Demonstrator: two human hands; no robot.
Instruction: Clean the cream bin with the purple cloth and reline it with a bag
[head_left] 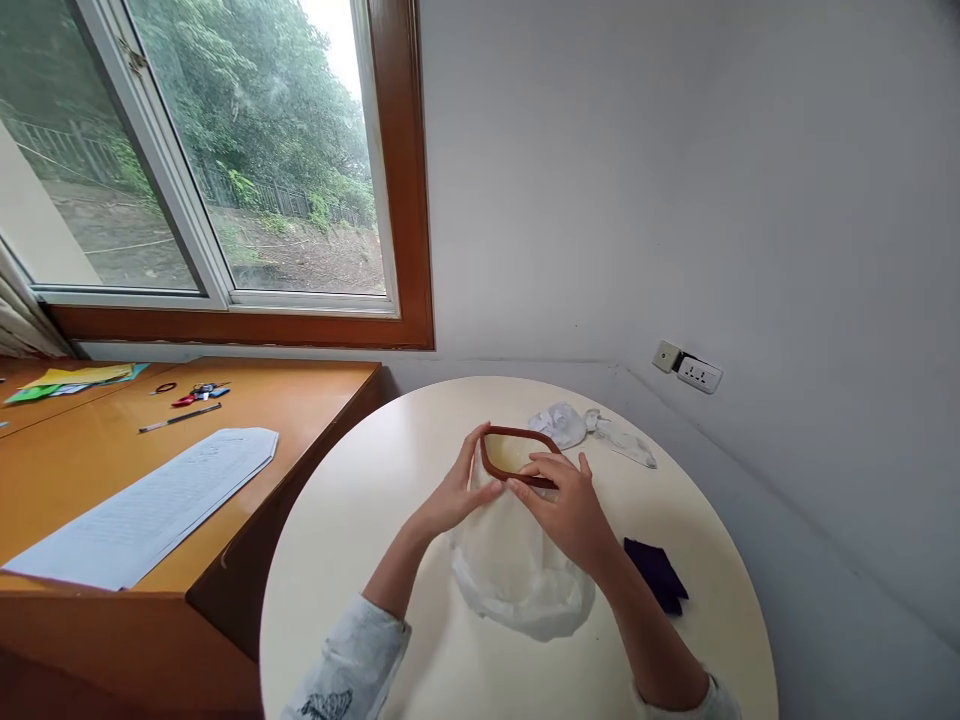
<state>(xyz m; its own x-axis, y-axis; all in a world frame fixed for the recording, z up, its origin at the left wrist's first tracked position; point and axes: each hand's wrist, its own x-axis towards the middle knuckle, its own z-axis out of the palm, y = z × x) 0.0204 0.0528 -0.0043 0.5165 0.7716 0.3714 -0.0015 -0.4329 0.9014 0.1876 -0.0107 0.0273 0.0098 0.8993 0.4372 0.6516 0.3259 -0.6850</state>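
A small bin-like container has a brown rounded-rectangular rim (517,432) and a cream inside. I hold it over the round table. My left hand (454,492) grips the rim's left side, thumb at the front edge and fingers behind. At the right, my right hand (568,507) has its thumb on the front edge and its fingers reaching over the opening. Thin white plastic bag film (529,612) spreads around and below the container's body; how it is attached is hidden by my hands.
The round cream table (352,490) also bears crumpled white plastic (562,425), a clear plastic strip (626,442) and a folded dark purple cloth (654,575). On the wooden desk (322,400) lie papers (161,510), a pen (180,418) and keys (202,393). A socket (700,375) is on the wall.
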